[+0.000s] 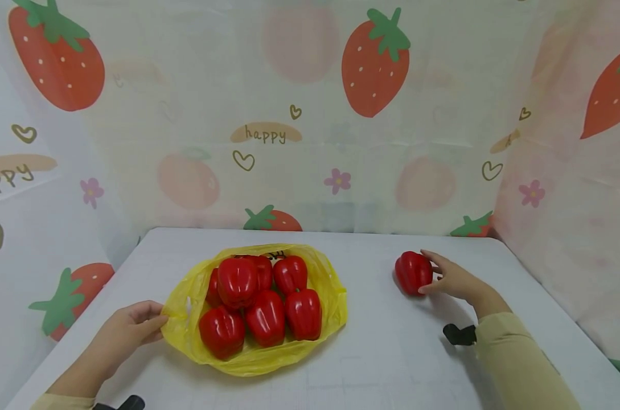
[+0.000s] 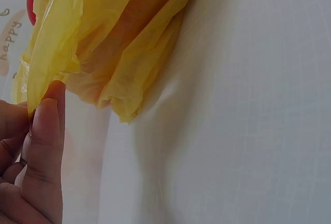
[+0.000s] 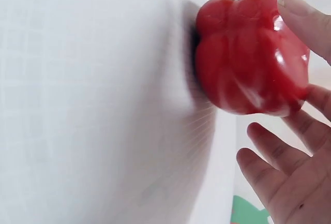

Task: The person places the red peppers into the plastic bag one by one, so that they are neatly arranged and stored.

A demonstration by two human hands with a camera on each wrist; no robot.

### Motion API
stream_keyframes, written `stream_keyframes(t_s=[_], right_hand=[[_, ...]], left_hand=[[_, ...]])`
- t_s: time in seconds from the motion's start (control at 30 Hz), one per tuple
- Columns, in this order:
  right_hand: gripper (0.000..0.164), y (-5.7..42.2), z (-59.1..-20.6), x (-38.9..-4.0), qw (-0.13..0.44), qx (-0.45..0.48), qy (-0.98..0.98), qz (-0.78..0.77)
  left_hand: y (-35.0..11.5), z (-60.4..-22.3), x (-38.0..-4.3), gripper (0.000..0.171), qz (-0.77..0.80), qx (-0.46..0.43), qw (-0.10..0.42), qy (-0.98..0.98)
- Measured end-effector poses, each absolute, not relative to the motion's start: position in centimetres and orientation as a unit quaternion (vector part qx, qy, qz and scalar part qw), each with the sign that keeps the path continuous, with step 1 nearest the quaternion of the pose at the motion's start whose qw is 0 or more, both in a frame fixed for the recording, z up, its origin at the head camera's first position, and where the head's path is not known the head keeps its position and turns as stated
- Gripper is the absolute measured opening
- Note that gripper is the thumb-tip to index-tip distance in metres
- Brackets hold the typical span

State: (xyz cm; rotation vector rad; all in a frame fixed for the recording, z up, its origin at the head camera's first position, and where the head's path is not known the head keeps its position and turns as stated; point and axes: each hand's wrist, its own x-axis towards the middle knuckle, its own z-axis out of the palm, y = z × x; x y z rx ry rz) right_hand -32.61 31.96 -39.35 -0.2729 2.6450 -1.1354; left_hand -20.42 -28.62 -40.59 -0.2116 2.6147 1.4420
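Note:
A yellow plastic bag lies wide open on the table, holding several glossy red bell peppers. My left hand pinches the bag's left rim between thumb and fingers; the left wrist view shows the thin plastic caught at the fingertips. To the right of the bag, a lone red bell pepper stands at the table surface. My right hand holds it from its right side, thumb on one side and fingers on the other. The two outer fingers stick out away from the pepper.
The white table runs back to a curtain printed with strawberries, hearts and flowers, which also stands along both sides. Black straps show at the wrists. A bare stretch of table lies between the bag and the lone pepper.

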Motion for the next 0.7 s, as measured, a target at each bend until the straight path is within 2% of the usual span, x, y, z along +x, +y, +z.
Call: stream_keyframes(t_s=[0.7], right_hand=[[0.1,32.1,-41.4,-33.1,0.118,-0.059,0.912,-0.389]], left_hand=[[-28.5,-40.7,-20.4,0.039,0.475,-0.074,0.079,0.873]])
